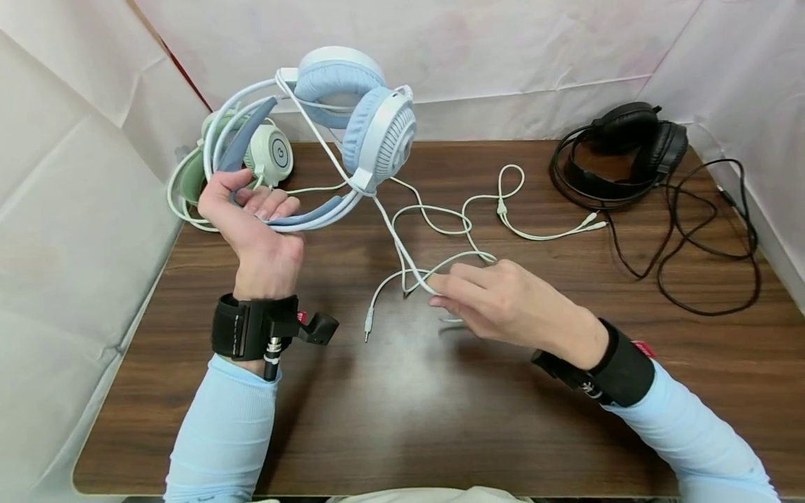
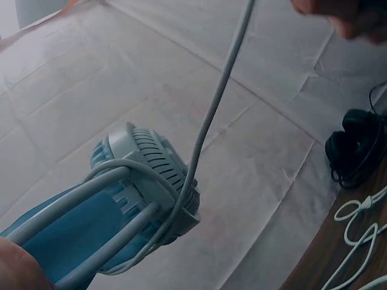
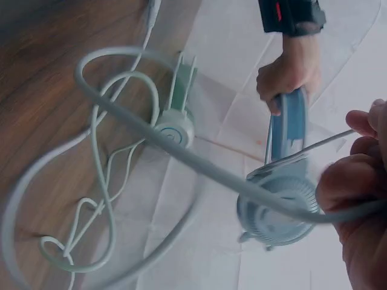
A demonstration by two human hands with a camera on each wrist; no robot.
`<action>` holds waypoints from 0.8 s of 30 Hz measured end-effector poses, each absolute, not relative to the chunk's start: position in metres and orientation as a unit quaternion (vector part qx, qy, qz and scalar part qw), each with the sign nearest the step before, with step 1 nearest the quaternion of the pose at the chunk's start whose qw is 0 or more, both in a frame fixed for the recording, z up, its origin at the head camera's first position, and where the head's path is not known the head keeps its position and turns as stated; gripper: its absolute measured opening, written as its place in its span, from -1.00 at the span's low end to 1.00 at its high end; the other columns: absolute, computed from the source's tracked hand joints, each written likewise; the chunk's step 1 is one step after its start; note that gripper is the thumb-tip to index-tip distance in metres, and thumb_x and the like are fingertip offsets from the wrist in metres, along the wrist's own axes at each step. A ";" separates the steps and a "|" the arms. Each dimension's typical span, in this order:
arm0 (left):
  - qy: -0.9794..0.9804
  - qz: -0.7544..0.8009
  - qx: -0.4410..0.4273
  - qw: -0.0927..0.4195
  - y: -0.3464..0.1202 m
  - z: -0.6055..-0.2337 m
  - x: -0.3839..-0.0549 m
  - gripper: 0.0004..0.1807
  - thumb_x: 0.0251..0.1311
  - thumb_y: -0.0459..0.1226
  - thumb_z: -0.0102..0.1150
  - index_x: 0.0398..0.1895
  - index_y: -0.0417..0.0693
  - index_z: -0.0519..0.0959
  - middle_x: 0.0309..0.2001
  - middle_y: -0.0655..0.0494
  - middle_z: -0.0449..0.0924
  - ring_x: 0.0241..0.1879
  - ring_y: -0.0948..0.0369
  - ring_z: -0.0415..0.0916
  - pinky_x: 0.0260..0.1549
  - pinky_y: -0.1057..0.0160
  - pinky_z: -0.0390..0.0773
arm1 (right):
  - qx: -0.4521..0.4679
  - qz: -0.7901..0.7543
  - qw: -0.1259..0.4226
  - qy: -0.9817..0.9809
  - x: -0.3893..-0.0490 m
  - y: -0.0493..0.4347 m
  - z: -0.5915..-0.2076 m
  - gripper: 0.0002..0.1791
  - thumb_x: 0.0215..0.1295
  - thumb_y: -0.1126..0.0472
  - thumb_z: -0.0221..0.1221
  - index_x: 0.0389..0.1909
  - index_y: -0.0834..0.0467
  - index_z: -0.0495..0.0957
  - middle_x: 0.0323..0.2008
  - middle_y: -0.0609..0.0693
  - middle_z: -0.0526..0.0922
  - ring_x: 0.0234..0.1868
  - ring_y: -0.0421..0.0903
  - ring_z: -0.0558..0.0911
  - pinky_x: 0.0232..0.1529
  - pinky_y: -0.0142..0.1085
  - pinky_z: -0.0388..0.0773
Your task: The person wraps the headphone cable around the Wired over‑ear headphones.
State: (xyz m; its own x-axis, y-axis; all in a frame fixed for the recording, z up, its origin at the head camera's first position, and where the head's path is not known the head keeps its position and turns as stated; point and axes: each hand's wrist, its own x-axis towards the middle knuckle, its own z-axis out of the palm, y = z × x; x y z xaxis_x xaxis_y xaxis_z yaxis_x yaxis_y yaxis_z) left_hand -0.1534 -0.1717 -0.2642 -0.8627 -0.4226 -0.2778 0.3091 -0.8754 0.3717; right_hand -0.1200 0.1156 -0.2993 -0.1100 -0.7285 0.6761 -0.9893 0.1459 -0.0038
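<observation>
My left hand grips the headband of a pair of light blue headphones, holding them up above the table with the ear cups pointing away to the right. Their white cable is looped across the ear cups and wound around the ends of the headband, as the left wrist view shows at the near ear cup. From there the cable runs down to my right hand, which pinches it over the middle of the table. A loose loop of cable hangs from the right hand in the right wrist view.
Pale green headphones lie at the back left, behind my left hand. Their thin cable winds across the table, with a splitter on it. A small plug lies near the middle. Black headphones with a coiled cable sit back right.
</observation>
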 end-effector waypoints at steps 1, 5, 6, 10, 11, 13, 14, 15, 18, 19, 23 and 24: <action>-0.171 -0.949 0.175 0.200 -0.170 -0.264 -0.153 -0.62 -0.27 -0.44 0.04 -0.78 0.04 0.03 -0.78 0.25 -0.10 -0.83 0.32 -0.10 -0.80 0.44 -0.08 | 0.611 0.236 0.279 -0.703 -0.119 0.115 -0.298 -0.88 0.37 0.25 0.05 -0.25 0.24 0.49 -0.55 -0.11 0.38 -0.70 -0.33 0.25 -0.80 -0.48 0.22; -0.243 -0.930 0.153 0.230 -0.162 -0.266 -0.151 -0.66 -0.16 -0.46 -0.01 -0.76 0.00 0.07 -0.75 0.24 -0.14 -0.80 0.33 -0.14 -0.76 0.45 -0.10 | 0.602 0.222 0.331 -0.692 -0.118 0.115 -0.288 -0.88 0.37 0.23 0.07 -0.25 0.20 0.53 -0.57 -0.08 0.34 -0.73 -0.30 0.17 -0.84 -0.44 0.08; -0.265 -0.924 0.143 0.237 -0.159 -0.269 -0.151 -0.67 -0.12 -0.47 -0.03 -0.75 -0.02 0.07 -0.74 0.23 -0.15 -0.79 0.34 -0.15 -0.76 0.45 -0.10 | 0.601 0.224 0.344 -0.686 -0.118 0.114 -0.285 -0.87 0.38 0.23 0.07 -0.26 0.19 0.54 -0.58 -0.08 0.32 -0.73 -0.30 0.14 -0.84 -0.43 0.05; -0.336 -0.900 0.112 0.253 -0.148 -0.275 -0.147 -0.71 -0.05 -0.48 -0.05 -0.71 -0.06 0.11 -0.71 0.22 -0.18 -0.76 0.33 -0.18 -0.73 0.44 -0.07 | 0.606 0.216 0.398 -0.654 -0.122 0.110 -0.269 -0.84 0.39 0.20 0.08 -0.27 0.18 0.58 -0.62 -0.08 0.19 -0.72 -0.29 0.03 -0.84 -0.42 -0.02; -0.350 -0.896 0.105 0.254 -0.145 -0.276 -0.146 -0.70 -0.05 -0.48 -0.04 -0.71 -0.06 0.11 -0.72 0.21 -0.19 -0.76 0.32 -0.18 -0.74 0.44 -0.07 | 0.607 0.211 0.412 -0.646 -0.123 0.109 -0.265 -0.84 0.38 0.20 0.08 -0.27 0.19 0.59 -0.63 -0.08 0.17 -0.71 -0.29 0.02 -0.84 -0.42 -0.03; -0.371 -0.889 0.093 0.253 -0.142 -0.277 -0.144 -0.69 -0.06 -0.49 -0.03 -0.72 -0.06 0.12 -0.72 0.21 -0.19 -0.76 0.32 -0.18 -0.74 0.44 -0.06 | 0.602 0.203 0.437 -0.637 -0.128 0.109 -0.259 -0.83 0.38 0.18 0.09 -0.26 0.19 0.60 -0.63 -0.07 0.16 -0.73 -0.28 0.02 -0.86 -0.40 -0.02; -0.381 -0.886 0.087 0.252 -0.140 -0.277 -0.143 -0.69 -0.06 -0.50 -0.03 -0.73 -0.06 0.12 -0.72 0.20 -0.19 -0.76 0.32 -0.18 -0.74 0.44 -0.06 | 0.595 0.197 0.450 -0.636 -0.130 0.110 -0.255 -0.82 0.38 0.16 0.10 -0.25 0.19 0.60 -0.63 -0.07 0.17 -0.74 -0.28 0.02 -0.86 -0.38 -0.01; -0.391 -0.882 0.080 0.249 -0.138 -0.278 -0.142 -0.69 -0.05 -0.50 -0.02 -0.74 -0.07 0.14 -0.72 0.19 -0.18 -0.76 0.31 -0.18 -0.74 0.44 -0.06 | 0.588 0.194 0.458 -0.638 -0.133 0.111 -0.253 -0.80 0.38 0.14 0.09 -0.25 0.18 0.60 -0.63 -0.07 0.17 -0.76 -0.27 0.02 -0.87 -0.37 -0.01; -0.427 -0.871 0.061 0.234 -0.135 -0.280 -0.137 -0.68 -0.03 -0.50 -0.03 -0.75 -0.07 0.13 -0.73 0.17 -0.17 -0.77 0.30 -0.16 -0.75 0.43 -0.07 | 0.564 0.184 0.471 -0.653 -0.143 0.116 -0.244 -0.78 0.37 0.09 0.10 -0.28 0.16 0.59 -0.63 -0.04 0.21 -0.79 -0.26 0.03 -0.88 -0.31 0.01; -0.436 -0.869 0.055 0.226 -0.134 -0.281 -0.136 -0.68 -0.03 -0.50 -0.03 -0.74 -0.06 0.14 -0.73 0.17 -0.17 -0.77 0.29 -0.16 -0.76 0.43 -0.07 | 0.558 0.181 0.471 -0.659 -0.146 0.118 -0.242 -0.77 0.36 0.07 0.11 -0.29 0.16 0.58 -0.63 -0.03 0.22 -0.79 -0.25 0.02 -0.87 -0.31 -0.01; -0.462 -0.868 0.033 0.181 -0.129 -0.286 -0.131 -0.65 -0.03 -0.51 -0.03 -0.76 -0.03 0.12 -0.74 0.17 -0.16 -0.79 0.30 -0.15 -0.78 0.45 -0.08 | 0.544 0.166 0.461 -0.681 -0.156 0.123 -0.235 -0.74 0.32 0.04 0.15 -0.39 0.16 0.52 -0.62 -0.01 0.19 -0.78 -0.22 -0.01 -0.83 -0.29 -0.06; -0.468 -0.867 0.030 0.169 -0.128 -0.288 -0.130 -0.64 -0.04 -0.52 -0.03 -0.76 -0.02 0.12 -0.74 0.17 -0.15 -0.80 0.31 -0.16 -0.79 0.45 -0.08 | 0.543 0.162 0.458 -0.685 -0.158 0.123 -0.234 -0.73 0.30 0.03 0.17 -0.41 0.16 0.50 -0.62 -0.02 0.18 -0.78 -0.22 -0.01 -0.82 -0.30 -0.07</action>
